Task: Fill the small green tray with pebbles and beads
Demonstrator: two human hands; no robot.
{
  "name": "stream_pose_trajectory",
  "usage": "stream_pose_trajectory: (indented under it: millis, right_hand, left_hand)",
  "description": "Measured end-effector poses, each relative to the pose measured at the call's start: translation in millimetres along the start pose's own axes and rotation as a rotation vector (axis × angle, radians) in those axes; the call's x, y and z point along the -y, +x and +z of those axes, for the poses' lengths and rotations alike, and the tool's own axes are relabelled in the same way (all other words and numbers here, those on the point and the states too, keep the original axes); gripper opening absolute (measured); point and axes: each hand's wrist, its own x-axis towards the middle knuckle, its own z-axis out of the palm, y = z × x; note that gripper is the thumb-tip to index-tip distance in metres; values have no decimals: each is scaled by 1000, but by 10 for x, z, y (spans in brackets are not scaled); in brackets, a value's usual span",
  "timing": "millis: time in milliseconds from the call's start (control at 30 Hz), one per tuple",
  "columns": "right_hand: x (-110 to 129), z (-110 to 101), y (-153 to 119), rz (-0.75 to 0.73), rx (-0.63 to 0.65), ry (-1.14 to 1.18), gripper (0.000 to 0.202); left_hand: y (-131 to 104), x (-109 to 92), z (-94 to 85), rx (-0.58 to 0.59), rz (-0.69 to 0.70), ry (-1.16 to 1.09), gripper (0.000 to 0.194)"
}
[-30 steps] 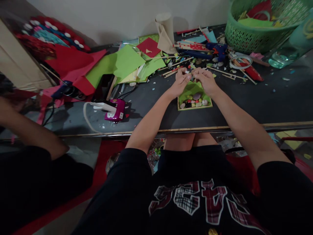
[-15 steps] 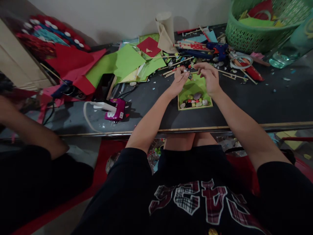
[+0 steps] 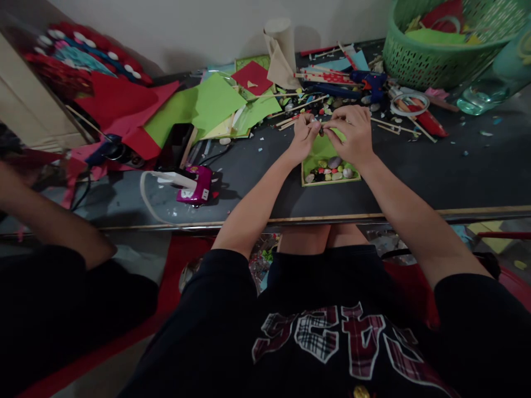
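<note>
My left hand (image 3: 305, 138) pinches a small dark object (image 3: 321, 131) between thumb and fingers, over the far part of a green tray (image 3: 332, 184). What the object is cannot be made out. My right hand (image 3: 352, 132) has its thumb and fingertips closed together at the object's right side, touching or nearly touching it. Along the tray's near edge lie several pebbles, among them a large grey stone (image 3: 334, 162) and a pale stone (image 3: 347, 173), with red and yellow ones between.
Green paper (image 3: 218, 102), red paper (image 3: 124, 99) and sticks cover the table's back. A blue glue gun (image 3: 372, 83), green basket (image 3: 435, 58) and bottle (image 3: 483, 94) stand right. A purple power adapter (image 3: 197, 185) and phone (image 3: 176, 146) lie left, near another person's arm (image 3: 53, 221).
My right hand has moved left and closed its raised fingers toward the small object. My left hand stays nearly in place, still pinching.
</note>
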Motion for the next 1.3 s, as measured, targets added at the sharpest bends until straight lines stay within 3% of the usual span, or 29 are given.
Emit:
stream_pose_trajectory:
  millis: [267,433,567,833,1033,1167,1300]
  right_hand:
    - [46,-32,12,-42,34,-72,34]
    - [88,-4,9,-39,89,-182,37]
    - [78,65,6,-19,61,-237,37]
    - [-122,179,29,63,-104,-5,45]
    - [-100,175,63,93,-188,129,59]
    - [-77,132,62,113,-244,79,59]
    - [-71,101,43,57,-143,-80,51]
  left_hand:
    - [-12,41,43,-5,17,1,73]
    - [11,229,83,-9,137,191,74]
    - [34,354,123,-31,192,358,76]
    - [5,197,-2,0,227,407,70]
    - [37,218,-85,-17,235,510,70]
    - [78,272,-115,10,228,581,72]
    - [69,254,-134,-12,277,591,71]
